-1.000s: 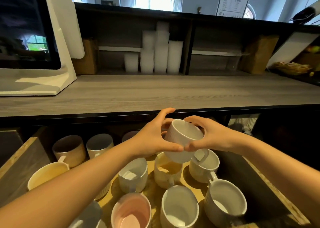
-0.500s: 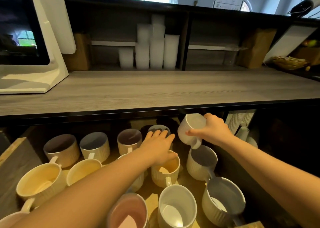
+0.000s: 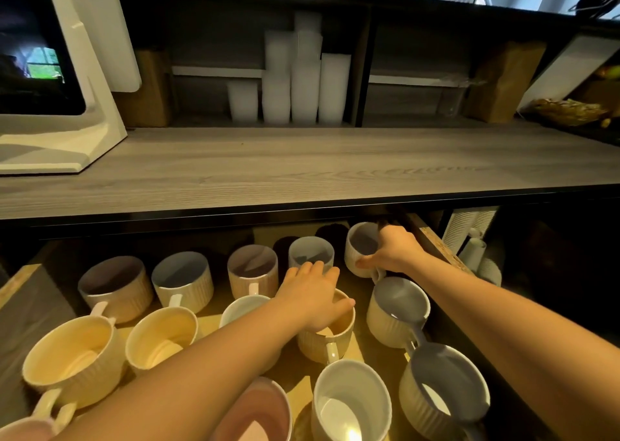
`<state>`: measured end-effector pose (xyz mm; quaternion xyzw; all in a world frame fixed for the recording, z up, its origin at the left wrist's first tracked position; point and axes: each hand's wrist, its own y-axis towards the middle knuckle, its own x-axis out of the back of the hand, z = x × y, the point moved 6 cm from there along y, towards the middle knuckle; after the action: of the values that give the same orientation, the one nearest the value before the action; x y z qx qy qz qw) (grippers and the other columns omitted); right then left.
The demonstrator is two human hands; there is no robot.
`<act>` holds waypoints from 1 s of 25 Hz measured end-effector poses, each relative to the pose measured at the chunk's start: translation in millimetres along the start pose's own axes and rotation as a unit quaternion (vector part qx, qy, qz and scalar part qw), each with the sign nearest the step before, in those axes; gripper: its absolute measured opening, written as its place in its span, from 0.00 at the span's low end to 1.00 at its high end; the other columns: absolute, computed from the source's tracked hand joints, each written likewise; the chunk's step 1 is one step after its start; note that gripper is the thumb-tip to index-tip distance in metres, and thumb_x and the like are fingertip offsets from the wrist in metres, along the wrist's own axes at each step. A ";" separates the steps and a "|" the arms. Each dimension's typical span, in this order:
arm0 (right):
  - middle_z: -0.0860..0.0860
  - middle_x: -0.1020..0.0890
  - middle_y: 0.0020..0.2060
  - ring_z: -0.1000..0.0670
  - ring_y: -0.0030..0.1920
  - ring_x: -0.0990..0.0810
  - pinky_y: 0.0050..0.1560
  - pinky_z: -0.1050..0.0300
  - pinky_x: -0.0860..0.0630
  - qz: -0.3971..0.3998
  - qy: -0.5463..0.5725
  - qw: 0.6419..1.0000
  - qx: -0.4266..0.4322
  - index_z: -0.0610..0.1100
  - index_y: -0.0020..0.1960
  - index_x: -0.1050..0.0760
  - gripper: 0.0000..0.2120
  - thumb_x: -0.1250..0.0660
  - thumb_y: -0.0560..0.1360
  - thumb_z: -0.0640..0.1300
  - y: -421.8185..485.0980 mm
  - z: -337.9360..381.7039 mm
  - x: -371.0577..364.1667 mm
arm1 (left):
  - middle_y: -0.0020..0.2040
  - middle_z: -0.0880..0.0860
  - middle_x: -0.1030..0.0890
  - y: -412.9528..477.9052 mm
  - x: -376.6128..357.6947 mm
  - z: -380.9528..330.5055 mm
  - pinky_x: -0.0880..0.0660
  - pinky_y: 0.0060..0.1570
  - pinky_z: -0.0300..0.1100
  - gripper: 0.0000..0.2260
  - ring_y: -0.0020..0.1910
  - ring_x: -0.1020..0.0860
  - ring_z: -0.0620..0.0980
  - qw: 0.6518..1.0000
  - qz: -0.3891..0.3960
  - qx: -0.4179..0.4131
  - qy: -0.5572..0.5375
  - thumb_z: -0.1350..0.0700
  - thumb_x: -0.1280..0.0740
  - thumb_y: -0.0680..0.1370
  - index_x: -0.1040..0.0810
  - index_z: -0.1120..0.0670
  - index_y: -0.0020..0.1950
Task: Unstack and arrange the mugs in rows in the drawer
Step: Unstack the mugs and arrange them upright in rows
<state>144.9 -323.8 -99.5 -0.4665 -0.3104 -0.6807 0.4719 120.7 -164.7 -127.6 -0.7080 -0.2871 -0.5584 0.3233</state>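
Observation:
An open wooden drawer (image 3: 436, 244) under the counter holds several ribbed mugs standing upright in rows. My right hand (image 3: 394, 251) grips a white mug (image 3: 360, 246) at the far right end of the back row, beside the drawer's right wall. My left hand (image 3: 313, 294) rests on the rim of a cream mug (image 3: 330, 338) in the middle row, fingers spread over it. Other back-row mugs (image 3: 253, 269) stand to the left in a line. Whether the white mug touches the drawer floor is hidden.
The grey wooden counter (image 3: 302, 169) overhangs the back of the drawer. A white screen stand (image 3: 67, 132) sits on it at left, stacked plastic cups (image 3: 295, 81) stand on the shelf behind. Paper cup stacks (image 3: 469, 236) lie right of the drawer.
Both hands held the white mug up a second ago. The left hand let go and dropped onto the cream mug; the right hand carried the white mug back and down to the back row.

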 end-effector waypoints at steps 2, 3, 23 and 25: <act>0.44 0.22 0.56 0.46 0.54 0.21 0.48 0.57 0.22 0.021 -0.027 0.999 -0.004 0.42 0.64 0.30 0.31 0.24 0.66 0.51 2.7 -1.3 -6.5 | 0.77 0.54 0.44 -1.1 -0.2 -0.2 0.47 0.73 0.54 0.28 0.76 0.46 0.57 1.000 0.001 -0.002 -0.004 0.40 0.46 0.79 0.46 0.50 0.76; 0.44 0.22 0.56 0.46 0.55 0.21 0.48 0.57 0.22 0.028 -0.033 0.999 -0.004 0.42 0.65 0.31 0.31 0.24 0.67 0.51 3.0 -2.8 -10.1 | 0.77 0.54 0.44 -1.0 -0.4 -0.4 0.47 0.73 0.54 0.28 0.76 0.46 0.57 1.000 0.001 -0.002 -0.005 0.40 0.46 0.79 0.46 0.50 0.76; 0.46 0.19 0.56 0.47 0.52 0.20 0.53 0.54 0.21 0.118 -0.166 0.952 0.228 0.46 0.64 0.27 0.17 0.40 0.78 0.51 -142.5 70.4 29.4 | 0.65 0.52 0.26 -109.6 66.7 -3.0 0.26 0.55 0.46 0.21 0.59 0.25 0.52 0.999 0.005 -0.023 0.047 0.43 0.43 0.79 0.33 0.50 0.70; 0.47 0.19 0.56 0.47 0.52 0.20 0.53 0.53 0.21 0.118 -0.170 0.949 0.240 0.47 0.65 0.28 0.19 0.40 0.78 0.53 -165.8 78.3 32.9 | 0.65 0.52 0.25 -137.2 74.2 -3.7 0.26 0.56 0.46 0.19 0.59 0.25 0.50 1.000 -0.003 -0.016 0.027 0.44 0.42 0.79 0.30 0.50 0.68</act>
<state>13.2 -207.8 -36.8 -0.4814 -0.4827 -0.4367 0.5870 28.8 -78.3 -35.7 -0.6971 -0.2715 -0.5824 0.3180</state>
